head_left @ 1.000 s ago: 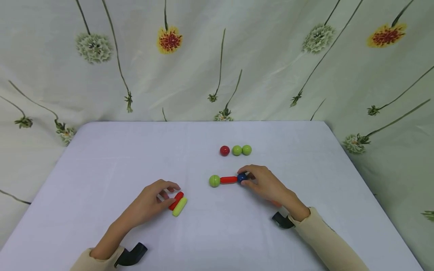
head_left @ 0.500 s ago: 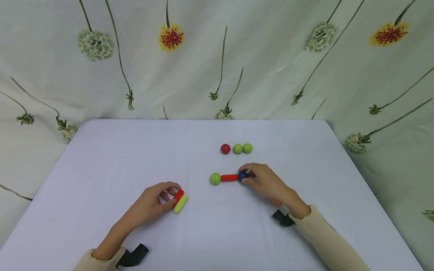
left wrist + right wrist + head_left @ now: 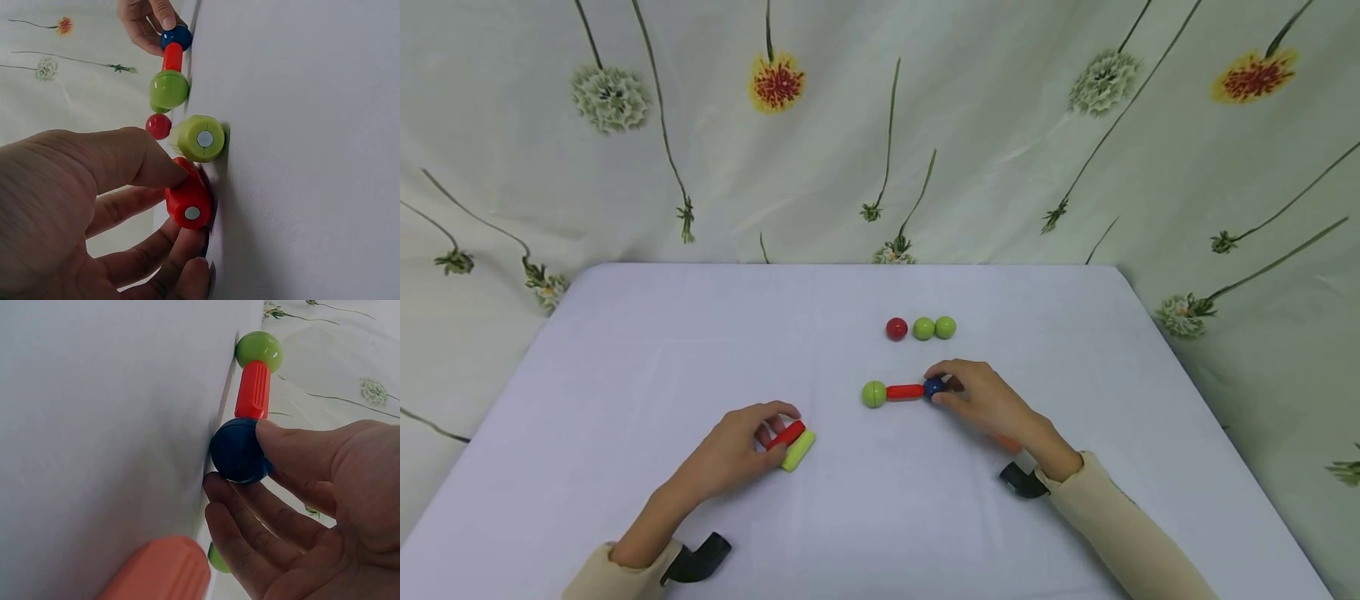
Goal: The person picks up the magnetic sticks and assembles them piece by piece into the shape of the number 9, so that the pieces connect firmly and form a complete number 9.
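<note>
In the head view my left hand (image 3: pixel 747 443) holds a red magnetic stick (image 3: pixel 189 203) between thumb and fingers; a round metal tip shows on its end in the left wrist view. Right beside it on the table lies a yellow-green magnetic stick (image 3: pixel 799 451). Farther right, my right hand (image 3: pixel 981 398) pinches a dark blue ball (image 3: pixel 239 450) between thumb and fingers. That ball sits at one end of another red magnetic stick (image 3: pixel 905 392), whose other end meets a green ball (image 3: pixel 874 394). An orange stick (image 3: pixel 164 572) lies partly hidden under the right forearm.
Behind the joined pieces, a red ball (image 3: pixel 897 328) and two green balls (image 3: pixel 924 328) stand in a row. The white-covered table (image 3: pixel 715 317) ends at a flower-printed cloth (image 3: pixel 985 125). A black wrist-camera mount (image 3: pixel 698 558) sticks out from each sleeve.
The red stick at my left hand has turned against the yellow-green one, and the left thumb and fingers have closed on it. My right hand stays on the blue ball.
</note>
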`<state>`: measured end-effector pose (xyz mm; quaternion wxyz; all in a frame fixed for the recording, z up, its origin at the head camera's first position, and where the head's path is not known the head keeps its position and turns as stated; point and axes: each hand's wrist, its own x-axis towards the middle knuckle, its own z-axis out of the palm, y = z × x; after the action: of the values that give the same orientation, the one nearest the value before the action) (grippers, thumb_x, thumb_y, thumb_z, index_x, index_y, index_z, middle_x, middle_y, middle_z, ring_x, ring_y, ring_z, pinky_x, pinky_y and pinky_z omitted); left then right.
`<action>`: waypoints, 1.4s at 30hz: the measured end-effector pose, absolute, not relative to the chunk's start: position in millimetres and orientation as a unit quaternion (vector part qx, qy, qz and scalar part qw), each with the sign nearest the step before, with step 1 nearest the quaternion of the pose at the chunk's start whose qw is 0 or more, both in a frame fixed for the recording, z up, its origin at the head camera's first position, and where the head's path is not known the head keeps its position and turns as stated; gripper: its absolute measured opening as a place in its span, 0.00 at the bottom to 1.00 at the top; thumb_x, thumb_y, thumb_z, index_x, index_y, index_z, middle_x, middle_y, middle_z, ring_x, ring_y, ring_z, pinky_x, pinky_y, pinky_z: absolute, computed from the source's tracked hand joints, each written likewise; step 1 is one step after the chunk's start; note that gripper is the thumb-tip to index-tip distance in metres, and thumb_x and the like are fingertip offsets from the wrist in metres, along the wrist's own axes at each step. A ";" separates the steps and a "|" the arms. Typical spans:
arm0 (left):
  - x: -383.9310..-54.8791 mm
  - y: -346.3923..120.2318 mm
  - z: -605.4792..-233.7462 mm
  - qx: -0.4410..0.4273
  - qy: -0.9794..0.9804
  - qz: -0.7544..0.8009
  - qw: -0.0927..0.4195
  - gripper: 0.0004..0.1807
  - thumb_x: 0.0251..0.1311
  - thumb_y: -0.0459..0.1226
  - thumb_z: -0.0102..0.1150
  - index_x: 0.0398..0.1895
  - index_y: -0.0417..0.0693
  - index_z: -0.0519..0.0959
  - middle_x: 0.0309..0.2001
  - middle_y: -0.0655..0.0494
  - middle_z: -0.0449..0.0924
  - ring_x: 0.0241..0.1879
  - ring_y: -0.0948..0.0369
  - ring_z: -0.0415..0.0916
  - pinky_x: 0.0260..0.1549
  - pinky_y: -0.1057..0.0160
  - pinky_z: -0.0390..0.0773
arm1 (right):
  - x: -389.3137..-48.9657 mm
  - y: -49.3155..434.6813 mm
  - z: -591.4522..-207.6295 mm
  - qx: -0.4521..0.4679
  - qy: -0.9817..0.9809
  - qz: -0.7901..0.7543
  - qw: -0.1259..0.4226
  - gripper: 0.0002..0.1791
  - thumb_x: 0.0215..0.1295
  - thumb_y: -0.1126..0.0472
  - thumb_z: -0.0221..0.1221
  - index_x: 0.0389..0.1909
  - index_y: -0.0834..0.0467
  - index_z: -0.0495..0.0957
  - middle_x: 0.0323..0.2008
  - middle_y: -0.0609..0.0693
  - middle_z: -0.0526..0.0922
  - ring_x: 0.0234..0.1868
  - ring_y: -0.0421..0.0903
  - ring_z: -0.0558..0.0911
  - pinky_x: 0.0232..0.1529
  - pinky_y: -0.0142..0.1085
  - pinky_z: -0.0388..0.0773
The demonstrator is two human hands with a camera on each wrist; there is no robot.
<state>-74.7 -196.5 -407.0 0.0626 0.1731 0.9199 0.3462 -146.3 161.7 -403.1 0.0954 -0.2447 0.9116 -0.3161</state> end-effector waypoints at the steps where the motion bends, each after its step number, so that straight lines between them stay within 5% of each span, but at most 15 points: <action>1: -75.1 -196.3 -406.7 0.171 0.920 0.346 0.062 0.19 0.55 0.29 0.65 0.52 0.46 0.80 0.37 0.58 0.80 0.33 0.66 0.74 0.31 0.68 0.75 | -146.2 161.7 -402.8 -0.245 0.912 -0.315 0.095 0.18 0.67 0.62 0.65 0.57 0.57 0.79 0.53 0.50 0.84 0.47 0.45 0.85 0.53 0.43 0.81; 13: -78.6 -192.4 -404.4 0.150 0.918 0.367 0.019 0.20 0.55 0.25 0.63 0.53 0.45 0.80 0.40 0.54 0.80 0.34 0.63 0.73 0.34 0.67 0.77 | -143.0 162.1 -402.5 -0.252 0.909 -0.321 0.090 0.18 0.66 0.63 0.65 0.56 0.58 0.79 0.52 0.51 0.84 0.46 0.45 0.84 0.52 0.43 0.81; 31: -89.4 -147.3 -399.7 0.117 0.894 0.429 0.054 0.16 0.62 0.32 0.64 0.53 0.46 0.77 0.40 0.54 0.82 0.33 0.64 0.77 0.37 0.68 0.79 | -142.6 162.2 -403.2 -0.261 0.907 -0.319 0.088 0.18 0.67 0.63 0.64 0.56 0.59 0.79 0.52 0.51 0.84 0.45 0.45 0.84 0.52 0.43 0.81; 42: -96.6 -117.6 -404.2 0.107 0.879 0.458 0.078 0.31 0.60 0.34 0.67 0.68 0.46 0.69 0.42 0.53 0.83 0.35 0.64 0.82 0.37 0.67 0.81 | -144.1 163.0 -402.4 -0.258 0.909 -0.317 0.081 0.18 0.66 0.63 0.64 0.56 0.59 0.79 0.52 0.50 0.84 0.45 0.44 0.84 0.51 0.42 0.81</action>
<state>-96.6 -117.6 -404.2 0.0777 0.1069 0.8791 0.4579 -144.1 163.0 -402.4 0.0810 -0.2582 0.9088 -0.3174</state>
